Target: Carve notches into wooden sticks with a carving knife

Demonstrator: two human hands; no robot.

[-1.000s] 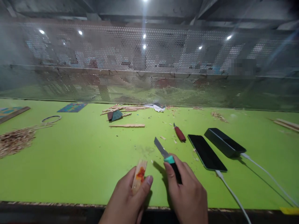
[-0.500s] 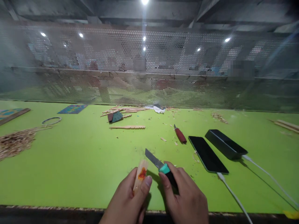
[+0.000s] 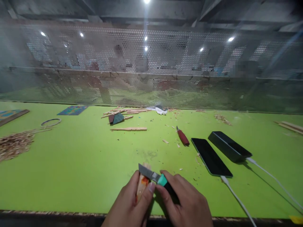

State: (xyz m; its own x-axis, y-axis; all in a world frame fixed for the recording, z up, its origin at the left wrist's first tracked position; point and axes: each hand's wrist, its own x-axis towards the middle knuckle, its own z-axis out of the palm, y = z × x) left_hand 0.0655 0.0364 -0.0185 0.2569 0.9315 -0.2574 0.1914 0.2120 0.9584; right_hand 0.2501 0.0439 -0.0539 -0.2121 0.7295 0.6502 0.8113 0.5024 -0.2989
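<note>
Near the table's front edge, my left hand (image 3: 130,201) is closed round a pale wooden piece (image 3: 141,187) with an orange-red mark on it. My right hand (image 3: 187,198) grips the black and teal handle of a knife (image 3: 148,172). The knife's grey blade lies across the upper part of the wooden piece, and its tip points up and left. My left thumb is close to the teal collar. Beyond my hands, a carved wooden stick (image 3: 129,129) and a red-handled knife (image 3: 182,136) lie on the green table (image 3: 78,170).
To the right lie a phone (image 3: 211,157) and a black box-shaped device (image 3: 229,147), each with a white cable. Wood shavings (image 3: 15,143) and a ring (image 3: 50,122) are on the left. Sticks and sandpaper-like sheets (image 3: 116,118) lie before a perforated screen (image 3: 151,69).
The knife in my right hand has moved left and down, so its blade now crosses the wooden piece instead of standing off to its right. My left hand has barely moved.
</note>
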